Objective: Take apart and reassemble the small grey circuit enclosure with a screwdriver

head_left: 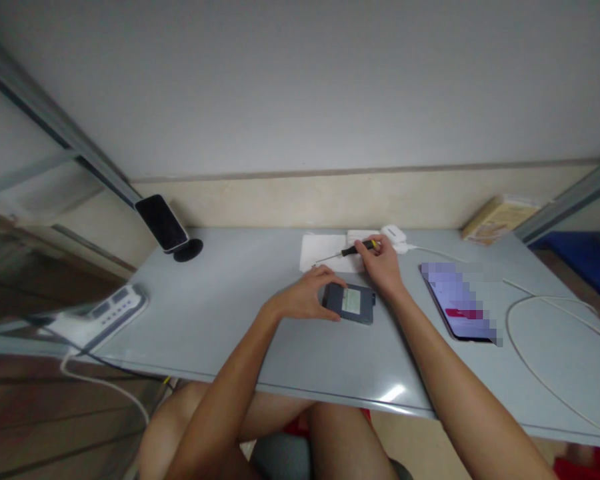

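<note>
My left hand [314, 295] grips the left end of a flat dark grey box-shaped device [366, 305] lying on the grey table, thumb on the near edge and fingers on the far edge. A pale label [351, 301] is on the device's top face. In my right hand [381, 261] is a screwdriver [351, 251] with a black and yellow handle. Its thin shaft points left, over a white sheet [323, 247] behind the device. The screwdriver's tip is apart from the device. Small dark specks near the tip are too tiny to name.
A lit smartphone [455, 303] lies right of my right forearm. White charger [394, 235] and cable [511, 327] are at the back and right. A phone on a stand [164, 225], a power strip [111, 316] and a yellowish box [500, 219] stand toward the table's sides.
</note>
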`<action>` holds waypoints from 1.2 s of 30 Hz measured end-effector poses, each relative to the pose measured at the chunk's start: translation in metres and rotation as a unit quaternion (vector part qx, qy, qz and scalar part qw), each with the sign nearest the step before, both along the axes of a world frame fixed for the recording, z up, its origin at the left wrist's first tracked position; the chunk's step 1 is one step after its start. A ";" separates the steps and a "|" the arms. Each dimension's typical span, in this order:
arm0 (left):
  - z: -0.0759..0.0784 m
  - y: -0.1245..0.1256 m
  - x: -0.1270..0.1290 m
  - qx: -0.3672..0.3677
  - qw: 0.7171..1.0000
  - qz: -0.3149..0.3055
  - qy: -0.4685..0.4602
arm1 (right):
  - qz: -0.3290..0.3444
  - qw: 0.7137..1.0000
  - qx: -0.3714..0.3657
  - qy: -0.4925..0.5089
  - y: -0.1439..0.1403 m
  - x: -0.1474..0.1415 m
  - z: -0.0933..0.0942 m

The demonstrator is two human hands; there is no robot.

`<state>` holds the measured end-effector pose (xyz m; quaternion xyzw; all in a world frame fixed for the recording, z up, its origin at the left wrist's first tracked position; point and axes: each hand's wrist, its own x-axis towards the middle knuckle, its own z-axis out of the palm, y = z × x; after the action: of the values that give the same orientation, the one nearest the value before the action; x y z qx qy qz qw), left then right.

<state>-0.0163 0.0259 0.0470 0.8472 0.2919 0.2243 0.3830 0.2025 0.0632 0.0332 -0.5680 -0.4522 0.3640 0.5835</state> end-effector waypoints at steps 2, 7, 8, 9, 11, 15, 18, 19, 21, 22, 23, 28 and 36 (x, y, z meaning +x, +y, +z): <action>-0.001 0.001 0.000 -0.008 1.000 0.005 -0.020 | 0.009 1.000 0.001 -0.005 0.000 -0.002 0.000; 0.003 0.003 -0.002 -0.020 0.998 0.063 -0.012 | 0.013 1.000 0.006 0.001 -0.001 -0.004 0.002; 0.004 0.003 -0.002 -0.015 0.997 0.081 -0.006 | 0.009 1.000 0.010 -0.002 -0.001 -0.003 0.002; 0.006 0.003 -0.003 -0.007 0.995 0.098 -0.001 | 0.005 1.000 0.013 -0.004 -0.001 -0.003 0.002; 0.008 0.004 -0.004 0.008 0.992 0.126 0.007 | -0.006 1.000 0.019 0.000 0.000 -0.001 0.001; 0.004 0.008 -0.007 0.028 0.984 0.176 0.027 | -0.036 0.999 0.025 0.031 0.001 0.002 0.004; -0.002 0.011 -0.010 0.032 0.977 0.211 0.022 | -0.061 0.995 0.023 0.071 0.001 0.003 0.009; -0.003 0.012 -0.010 0.031 0.975 0.219 0.012 | -0.067 0.994 0.021 0.087 0.001 0.004 0.012; -0.005 0.014 -0.011 0.022 0.971 0.239 -0.022 | -0.073 0.990 0.020 0.117 0.000 0.004 0.016; -0.006 0.015 -0.011 0.016 0.966 0.253 -0.044 | -0.074 0.989 0.021 0.129 0.000 0.004 0.017; -0.007 0.016 -0.011 0.011 0.961 0.267 -0.067 | -0.072 0.987 0.025 0.140 0.000 0.004 0.019; -0.008 0.020 -0.008 0.016 0.941 0.306 -0.144 | -0.041 0.986 0.033 0.157 -0.002 0.001 0.021; -0.013 0.023 -0.005 -0.036 0.928 0.312 -0.202 | -0.021 0.986 0.043 0.159 -0.004 -0.003 0.020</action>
<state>-0.0213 0.0485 0.0338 0.6358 0.4658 0.4882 0.3748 0.1996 0.0593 0.0536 -0.4866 -0.3567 0.4177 0.6794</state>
